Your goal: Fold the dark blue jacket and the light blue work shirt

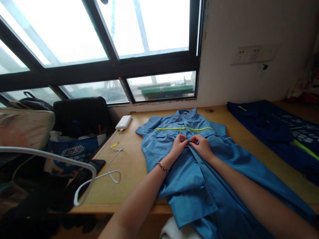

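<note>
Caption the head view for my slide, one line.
Left hand and right hand pinch the front of a blue shirt spread across a table, a dark blue garment to the right.

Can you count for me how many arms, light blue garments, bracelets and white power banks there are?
Arms: 2, the left arm and the right arm
Light blue garment: 1
Bracelet: 1
White power bank: 1
Total: 5
</note>
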### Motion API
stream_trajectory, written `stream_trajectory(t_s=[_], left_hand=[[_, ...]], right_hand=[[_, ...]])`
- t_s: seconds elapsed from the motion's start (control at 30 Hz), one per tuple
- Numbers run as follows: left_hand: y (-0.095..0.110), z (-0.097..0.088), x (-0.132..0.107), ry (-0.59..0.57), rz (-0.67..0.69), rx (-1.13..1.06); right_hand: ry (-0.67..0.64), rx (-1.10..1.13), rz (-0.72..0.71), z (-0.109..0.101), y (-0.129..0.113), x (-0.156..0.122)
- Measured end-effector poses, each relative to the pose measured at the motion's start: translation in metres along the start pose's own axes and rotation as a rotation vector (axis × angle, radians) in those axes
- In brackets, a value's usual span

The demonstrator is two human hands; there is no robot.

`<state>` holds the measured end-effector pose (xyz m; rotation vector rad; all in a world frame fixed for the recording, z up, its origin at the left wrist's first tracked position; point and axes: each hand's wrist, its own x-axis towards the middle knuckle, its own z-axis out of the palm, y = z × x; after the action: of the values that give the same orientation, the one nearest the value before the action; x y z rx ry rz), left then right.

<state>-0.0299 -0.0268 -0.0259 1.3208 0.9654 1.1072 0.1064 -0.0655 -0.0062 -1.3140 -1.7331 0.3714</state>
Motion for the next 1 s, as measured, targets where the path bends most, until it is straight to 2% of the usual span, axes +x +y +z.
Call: stream_trajectory(t_s=[0.33, 0.5, 0.67, 1.0], left_hand=[[0.007, 0.001, -0.004, -0.017, -0.007, -0.068], [0.015, 0.001, -0.008, -0.066, 0.01, -0.133], [0.019, 0.002, -0.01, -0.062, 0.011, -0.13], [0.012, 0.0, -0.006, -0.11, 0.048, -0.142]], right_hand=[[-0.016, 0.12, 0.099, 0.0, 0.001, 0.002], [0.002, 0.058, 0.013, -0.002, -0.003, 0.0], [-0.008, 0.005, -0.004, -0.004, -0.004, 0.0], [0.017, 0.036, -0.03, -0.005, 0.002, 0.002]])
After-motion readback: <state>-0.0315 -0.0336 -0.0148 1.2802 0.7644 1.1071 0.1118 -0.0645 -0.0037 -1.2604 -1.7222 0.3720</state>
